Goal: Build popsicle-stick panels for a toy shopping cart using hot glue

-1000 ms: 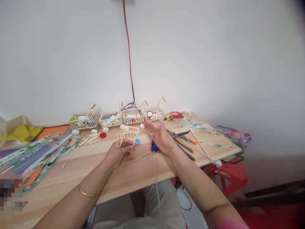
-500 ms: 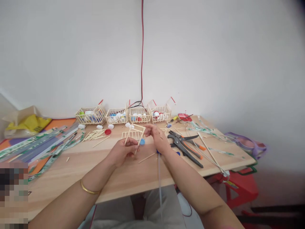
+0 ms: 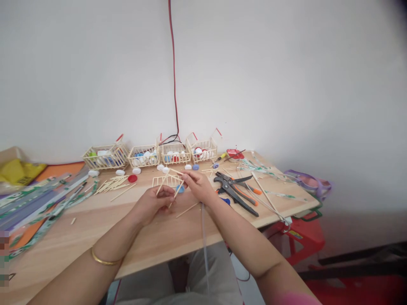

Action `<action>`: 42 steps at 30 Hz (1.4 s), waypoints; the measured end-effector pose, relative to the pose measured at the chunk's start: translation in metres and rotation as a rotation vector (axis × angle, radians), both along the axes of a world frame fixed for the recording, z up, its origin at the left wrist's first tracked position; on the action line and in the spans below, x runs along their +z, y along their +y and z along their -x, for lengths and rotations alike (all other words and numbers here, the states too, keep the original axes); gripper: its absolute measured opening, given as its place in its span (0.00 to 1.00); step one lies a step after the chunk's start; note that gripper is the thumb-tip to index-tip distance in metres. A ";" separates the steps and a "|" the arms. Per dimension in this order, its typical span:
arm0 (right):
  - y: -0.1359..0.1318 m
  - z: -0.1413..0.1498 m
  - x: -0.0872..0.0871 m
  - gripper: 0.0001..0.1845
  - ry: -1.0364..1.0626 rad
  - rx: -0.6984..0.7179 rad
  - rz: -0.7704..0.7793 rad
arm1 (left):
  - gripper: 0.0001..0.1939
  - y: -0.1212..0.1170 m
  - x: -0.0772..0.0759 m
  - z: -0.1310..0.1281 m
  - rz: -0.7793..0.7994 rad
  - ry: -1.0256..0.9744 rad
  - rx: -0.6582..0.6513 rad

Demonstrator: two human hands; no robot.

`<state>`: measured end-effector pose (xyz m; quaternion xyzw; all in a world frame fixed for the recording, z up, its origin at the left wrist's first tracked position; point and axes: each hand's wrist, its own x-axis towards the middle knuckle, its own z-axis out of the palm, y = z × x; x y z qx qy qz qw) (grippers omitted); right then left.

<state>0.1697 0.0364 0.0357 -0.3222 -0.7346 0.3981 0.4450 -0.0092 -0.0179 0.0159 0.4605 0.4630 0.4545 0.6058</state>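
My left hand [image 3: 155,206] grips a small frame of thin wooden sticks [image 3: 163,182], fingers and thumb closed around its lower ends. The frame is tilted up above the table. My right hand [image 3: 200,186] pinches its upper right corner; the exact fingertip contact is partly hidden. Just behind the frame lie a flat stick lattice [image 3: 155,181] and a light blue bottle cap [image 3: 180,189]. A loose stick [image 3: 188,210] rests on the tabletop below my hands.
Several stick carts [image 3: 143,156] filled with bottle caps line the wall. Loose sticks [image 3: 111,184] and a red cap [image 3: 132,178] lie left. Orange-handled pliers [image 3: 237,192] lie right, near a red dish [image 3: 235,154]. Plastic strips [image 3: 34,207] cover the table's left side.
The view has swung right, so everything sits further left. My right fingers have closed on the frame's corner, where they were more spread before. The left hand keeps its hold.
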 end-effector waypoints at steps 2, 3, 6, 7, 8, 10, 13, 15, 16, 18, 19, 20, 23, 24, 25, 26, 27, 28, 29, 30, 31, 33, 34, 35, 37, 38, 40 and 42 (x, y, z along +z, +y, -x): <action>0.000 -0.001 0.000 0.21 -0.025 -0.001 -0.017 | 0.16 0.000 0.000 0.000 0.006 0.012 -0.010; 0.000 -0.002 0.000 0.21 -0.034 -0.004 -0.024 | 0.16 0.000 0.000 0.000 0.010 0.015 -0.017; 0.001 -0.004 -0.001 0.21 -0.045 -0.014 -0.033 | 0.16 0.000 0.001 0.001 0.021 0.014 -0.043; 0.002 -0.005 -0.002 0.21 -0.036 -0.011 -0.028 | 0.16 -0.001 0.002 0.001 0.024 0.011 -0.053; 0.002 -0.005 -0.002 0.21 -0.018 -0.003 -0.018 | 0.16 -0.001 0.002 0.001 0.025 0.005 -0.061; 0.002 -0.005 -0.004 0.21 0.034 0.024 0.019 | 0.17 -0.001 0.003 0.002 0.022 -0.017 -0.074; 0.003 -0.004 -0.006 0.22 0.087 0.074 0.088 | 0.16 -0.001 0.001 0.002 0.011 -0.062 -0.086; 0.003 -0.002 -0.007 0.22 0.091 0.122 0.131 | 0.16 -0.001 0.000 0.002 0.010 -0.093 -0.090; 0.003 -0.002 -0.007 0.24 0.108 0.141 0.148 | 0.16 -0.001 0.000 0.002 0.015 -0.116 -0.091; 0.005 -0.004 -0.003 0.29 0.229 0.144 0.169 | 0.17 0.000 0.000 0.003 0.040 -0.184 -0.083; 0.006 -0.006 -0.001 0.33 0.332 0.137 0.178 | 0.17 0.000 0.000 0.004 0.056 -0.227 -0.070; 0.007 -0.009 0.002 0.36 0.446 0.132 0.190 | 0.17 0.001 0.001 0.005 0.072 -0.271 -0.051; 0.011 -0.019 0.009 0.44 0.695 0.149 0.264 | 0.18 0.003 0.003 0.008 0.095 -0.365 0.015; 0.012 -0.022 0.010 0.44 0.726 0.149 0.287 | 0.18 0.003 0.003 0.009 0.099 -0.376 0.025; 0.013 -0.024 0.011 0.43 0.743 0.139 0.299 | 0.17 0.004 0.003 0.009 0.103 -0.376 0.026; 0.014 -0.026 0.011 0.41 0.753 0.125 0.298 | 0.17 0.004 0.002 0.009 0.107 -0.368 0.019; 0.015 -0.027 0.011 0.40 0.763 0.117 0.290 | 0.17 0.004 0.002 0.009 0.109 -0.355 0.008; 0.015 -0.027 0.011 0.39 0.773 0.120 0.282 | 0.17 0.003 0.001 0.008 0.109 -0.341 -0.003; 0.015 -0.027 0.011 0.38 0.783 0.140 0.282 | 0.17 0.003 0.000 0.008 0.107 -0.328 -0.012; 0.015 -0.027 0.010 0.37 0.783 0.174 0.288 | 0.17 0.003 0.000 0.008 0.103 -0.317 -0.018; 0.014 -0.026 0.009 0.36 0.766 0.214 0.302 | 0.17 0.003 -0.001 0.007 0.096 -0.309 -0.022; 0.014 -0.025 0.005 0.32 0.671 0.273 0.332 | 0.16 0.002 -0.001 0.007 0.081 -0.295 -0.030; 0.013 -0.024 0.002 0.29 0.602 0.273 0.332 | 0.16 0.002 -0.001 0.007 0.073 -0.291 -0.036; 0.013 -0.024 -0.001 0.25 0.529 0.249 0.318 | 0.15 0.002 -0.001 0.007 0.066 -0.288 -0.043; 0.012 -0.021 -0.006 0.21 0.386 0.161 0.253 | 0.15 0.001 -0.001 0.006 0.054 -0.285 -0.057; 0.011 -0.019 -0.008 0.20 0.312 0.115 0.208 | 0.15 0.001 -0.001 0.006 0.049 -0.287 -0.058; 0.010 -0.014 -0.009 0.20 0.165 0.031 0.121 | 0.15 0.001 -0.001 0.006 0.043 -0.293 -0.043; 0.010 -0.008 -0.008 0.20 0.054 -0.038 0.048 | 0.16 0.002 -0.002 0.005 0.043 -0.305 -0.011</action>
